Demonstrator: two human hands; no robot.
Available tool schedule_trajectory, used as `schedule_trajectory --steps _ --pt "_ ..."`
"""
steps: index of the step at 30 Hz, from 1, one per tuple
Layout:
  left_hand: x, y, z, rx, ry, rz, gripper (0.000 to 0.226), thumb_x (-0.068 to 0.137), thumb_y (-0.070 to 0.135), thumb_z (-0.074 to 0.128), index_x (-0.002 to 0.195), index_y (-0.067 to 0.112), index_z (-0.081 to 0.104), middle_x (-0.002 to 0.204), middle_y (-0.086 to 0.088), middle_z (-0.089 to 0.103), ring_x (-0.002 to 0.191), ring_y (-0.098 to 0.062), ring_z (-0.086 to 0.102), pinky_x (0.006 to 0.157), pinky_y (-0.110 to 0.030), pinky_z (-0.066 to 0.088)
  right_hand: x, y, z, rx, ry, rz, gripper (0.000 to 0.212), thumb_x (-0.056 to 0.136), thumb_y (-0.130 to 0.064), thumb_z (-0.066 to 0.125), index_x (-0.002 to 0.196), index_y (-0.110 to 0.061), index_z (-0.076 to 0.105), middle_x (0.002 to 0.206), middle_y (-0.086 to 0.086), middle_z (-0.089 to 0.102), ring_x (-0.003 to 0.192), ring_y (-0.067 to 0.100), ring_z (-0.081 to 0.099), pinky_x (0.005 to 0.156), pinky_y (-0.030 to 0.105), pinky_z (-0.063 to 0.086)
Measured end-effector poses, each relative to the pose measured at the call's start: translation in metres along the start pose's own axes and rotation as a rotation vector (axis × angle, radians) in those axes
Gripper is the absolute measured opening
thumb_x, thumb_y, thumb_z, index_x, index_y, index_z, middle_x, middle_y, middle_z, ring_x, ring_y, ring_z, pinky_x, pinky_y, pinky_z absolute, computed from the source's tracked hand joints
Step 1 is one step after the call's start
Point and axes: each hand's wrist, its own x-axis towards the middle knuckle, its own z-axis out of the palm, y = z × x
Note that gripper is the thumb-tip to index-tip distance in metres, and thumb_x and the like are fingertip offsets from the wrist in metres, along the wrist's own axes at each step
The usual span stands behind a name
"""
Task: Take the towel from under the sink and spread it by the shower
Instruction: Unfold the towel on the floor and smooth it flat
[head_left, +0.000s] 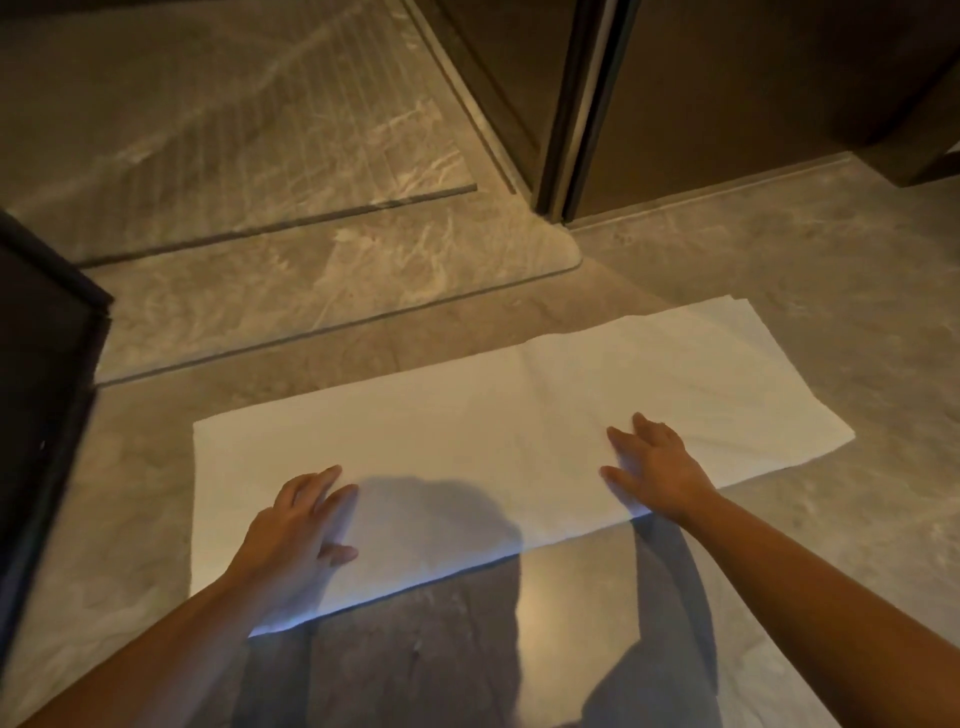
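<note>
towel (467, 447) flat on floor (779, 270), just before shower step (332, 301) | left hand (296, 530), right hand (654, 467): both flat, fingers spread, pressing it, gripping nothing | risk: a hard push likely slides or wrinkles it on smooth stone

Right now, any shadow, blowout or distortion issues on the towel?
Head view: warm, dim light; towel nearly blown out, little texture. Head view: the person's shadow crosses its near edge between left hand and right hand; glare patch on the floor below. Head view: wide-angle bends the door frame; slightly soft overall.
</note>
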Motion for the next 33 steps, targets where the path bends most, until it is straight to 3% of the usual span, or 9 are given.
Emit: schedule_trajectory --steps 5,7,9,10,13,20,23,28,33 --pt "-0.019 -0.024 0.001 -0.143 0.023 -0.078 0.07 0.08 0.015 0.069 0.139 0.014 0.031 0.15 -0.003 0.015 0.139 -0.021 0.01 0.098 -0.015 0.013 -0.005 -0.041 0.012 -0.096 -0.068 -0.056 0.071 0.088 -0.054 0.044 0.144 -0.029 0.008 0.156 0.011 -0.008 0.141 0.038 -0.006 0.113 0.055 0.019" --pt "-0.029 -0.035 -0.004 -0.211 0.059 -0.084 0.068 0.079 0.014 0.069 0.138 0.012 0.035 0.147 0.001 0.019 0.14 -0.025 0.013 0.108 -0.027 0.014 -0.007 -0.057 0.018 -0.108 -0.079 -0.069 0.074 0.087 -0.056 0.044 0.144 -0.03 0.004 0.156 0.011 -0.012 0.14 0.038 -0.01 0.112 0.056 0.018" --pt "-0.038 -0.047 -0.009 -0.1 0.047 -0.063 0.069 0.08 0.028 0.068 0.139 0.02 0.035 0.15 0.002 0.02 0.139 -0.025 0.016 0.11 -0.043 0.023 -0.009 -0.07 0.025 -0.133 -0.077 -0.08 0.076 0.086 -0.058 0.043 0.144 -0.03 0.002 0.155 0.011 -0.013 0.14 0.039 -0.011 0.111 0.057 0.019" --pt "-0.041 -0.054 -0.009 -0.108 0.032 -0.084 0.068 0.08 0.029 0.068 0.139 0.022 0.035 0.152 0.0 0.019 0.139 -0.023 0.015 0.11 -0.045 0.025 -0.009 -0.076 0.027 -0.138 -0.073 -0.087 0.076 0.086 -0.058 0.043 0.144 -0.03 0.002 0.155 0.011 -0.013 0.14 0.039 -0.011 0.111 0.057 0.019" --pt "-0.048 -0.073 -0.004 -0.095 0.012 -0.129 0.067 0.079 0.018 0.07 0.137 0.02 0.036 0.154 -0.002 0.012 0.139 -0.019 0.01 0.11 -0.035 0.022 -0.007 -0.094 0.034 -0.133 -0.073 -0.102 0.077 0.084 -0.059 0.045 0.144 -0.031 0.004 0.155 0.012 -0.011 0.14 0.04 -0.01 0.111 0.057 0.022" --pt "-0.071 -0.112 -0.011 0.095 -0.063 -0.152 0.075 0.083 0.038 0.062 0.143 0.03 0.019 0.155 0.006 -0.004 0.141 -0.014 0.002 0.106 -0.037 0.031 -0.012 -0.131 0.057 -0.182 -0.075 -0.149 0.081 0.082 -0.063 0.045 0.143 -0.033 0.001 0.155 0.014 -0.012 0.139 0.043 -0.01 0.107 0.057 0.025" --pt "-0.076 -0.112 -0.015 0.092 -0.112 -0.204 0.074 0.086 0.038 0.058 0.144 0.029 0.013 0.155 0.005 -0.008 0.142 -0.015 -0.002 0.111 -0.041 0.025 -0.015 -0.139 0.059 -0.179 -0.073 -0.172 0.081 0.082 -0.063 0.046 0.143 -0.031 0.002 0.155 0.014 -0.01 0.139 0.043 -0.008 0.107 0.057 0.026" --pt "-0.078 -0.082 -0.007 0.026 -0.043 -0.353 0.071 0.085 0.054 0.05 0.142 0.033 0.015 0.156 -0.002 -0.005 0.142 -0.024 -0.006 0.111 -0.051 0.011 -0.016 -0.143 0.057 -0.217 0.035 -0.36 0.072 0.085 -0.058 0.045 0.143 -0.027 0.017 0.156 0.008 0.007 0.142 0.026 0.009 0.11 0.045 0.024" --pt "-0.072 -0.051 0.013 0.004 -0.109 -0.307 0.079 0.081 0.062 0.048 0.141 0.043 0.0 0.154 0.001 -0.019 0.14 -0.025 -0.016 0.109 -0.058 0.012 -0.018 -0.141 0.062 -0.264 -0.083 -0.413 0.079 0.08 -0.064 0.046 0.143 -0.035 0.009 0.156 0.005 -0.009 0.142 0.031 -0.007 0.109 0.056 0.02"
